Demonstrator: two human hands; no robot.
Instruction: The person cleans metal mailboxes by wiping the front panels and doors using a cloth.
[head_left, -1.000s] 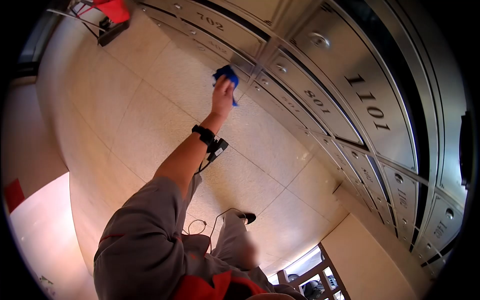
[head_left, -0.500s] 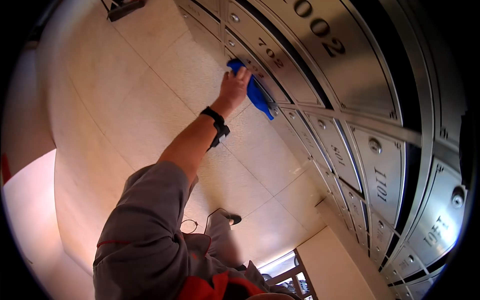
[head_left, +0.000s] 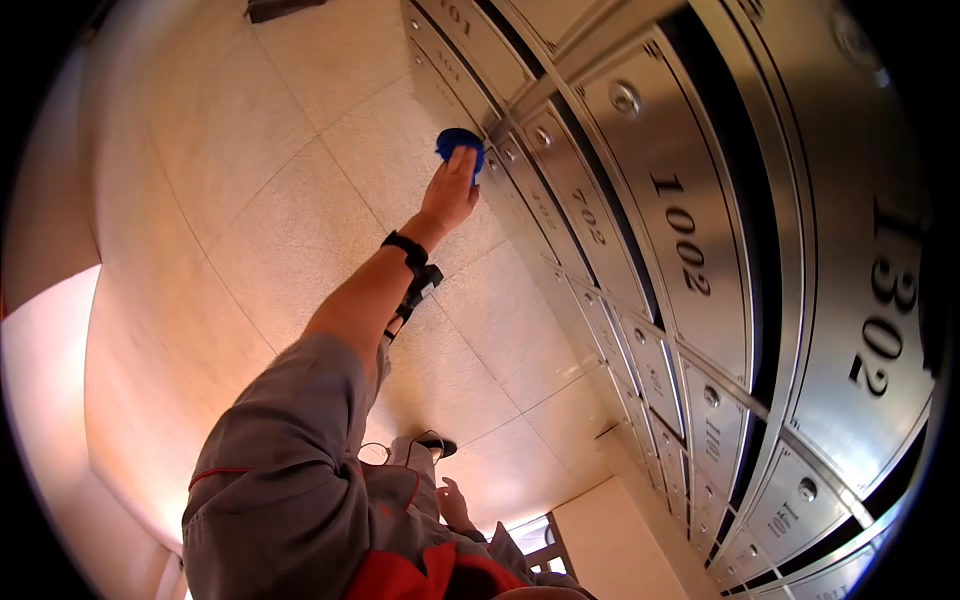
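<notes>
My left hand [head_left: 452,192], a black watch [head_left: 408,250] on its wrist, reaches out with its fingers over a bunched blue cloth [head_left: 460,147]. It holds the cloth against the lower part of the metal mailboxes [head_left: 690,220], beside the column with 702 and 1002. Part of the cloth is hidden under the fingers. Close to my body and leg hangs my right hand [head_left: 453,497], its fingers apart and nothing seen in them.
Mailbox doors with round locks and dark slots run along the right side. Pale floor tiles [head_left: 300,210] lie below. A dark shoe [head_left: 436,443] and a thin cord loop [head_left: 374,453] show near my legs. A dark object [head_left: 283,8] is at the top edge.
My left hand has moved the cloth along the lower mailboxes toward the 701 column; the cloth is now more bunched. My view has shifted, and my right hand has come into clearer sight.
</notes>
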